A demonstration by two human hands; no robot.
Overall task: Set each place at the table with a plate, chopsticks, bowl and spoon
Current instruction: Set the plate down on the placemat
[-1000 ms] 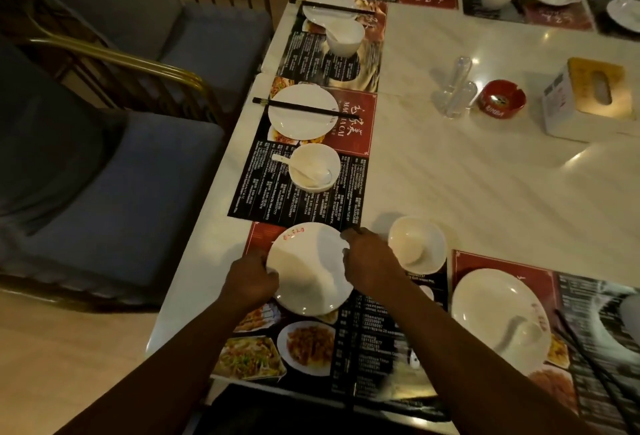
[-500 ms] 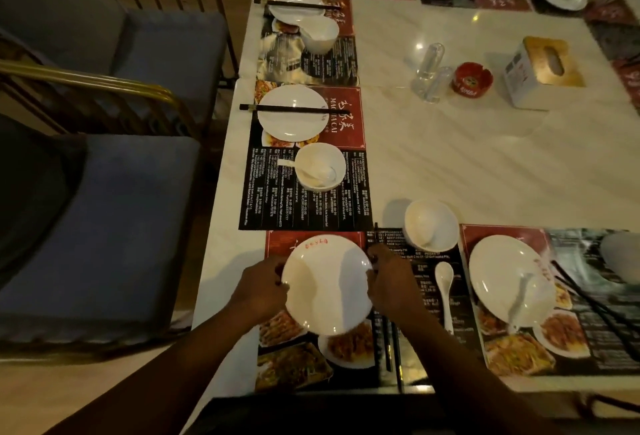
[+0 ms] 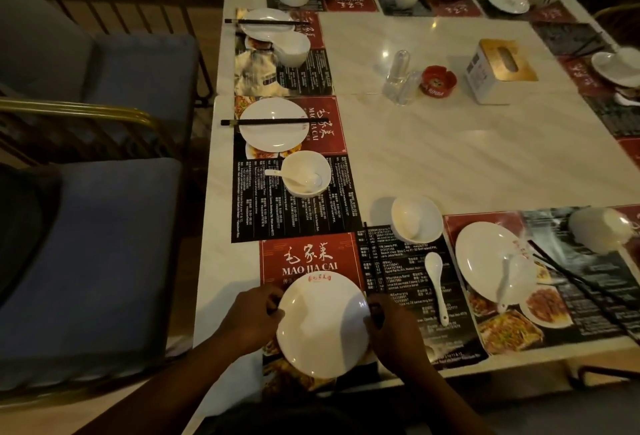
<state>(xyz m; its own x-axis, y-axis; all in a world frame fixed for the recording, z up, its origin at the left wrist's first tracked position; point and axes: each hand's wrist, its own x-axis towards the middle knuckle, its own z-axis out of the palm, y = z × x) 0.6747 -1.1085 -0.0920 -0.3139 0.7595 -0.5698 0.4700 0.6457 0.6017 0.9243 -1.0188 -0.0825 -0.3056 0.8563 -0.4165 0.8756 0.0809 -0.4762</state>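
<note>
A white plate (image 3: 322,325) with a red mark on its far rim sits on the near placemat (image 3: 311,258). My left hand (image 3: 251,318) grips its left rim and my right hand (image 3: 393,327) grips its right rim. Black chopsticks (image 3: 367,251) lie on the mat just right of the plate, partly hidden by my right hand. Further right a white spoon (image 3: 437,284) lies loose on the mat. An empty white bowl (image 3: 415,223) stands at the mat's far right corner.
The place to the right has a plate (image 3: 485,258) with a spoon on it, chopsticks (image 3: 581,284) and a bowl (image 3: 601,230). Set places (image 3: 273,129) line the left edge. A tissue box (image 3: 498,70), red ashtray (image 3: 438,80) and clear shakers (image 3: 398,77) stand mid-table. Blue chairs (image 3: 104,261) stand at the left.
Both hands have drawn the plate toward the table's near edge, uncovering the red header of the placemat. The camera view has shifted so the mat's chopsticks and spoon came into sight.
</note>
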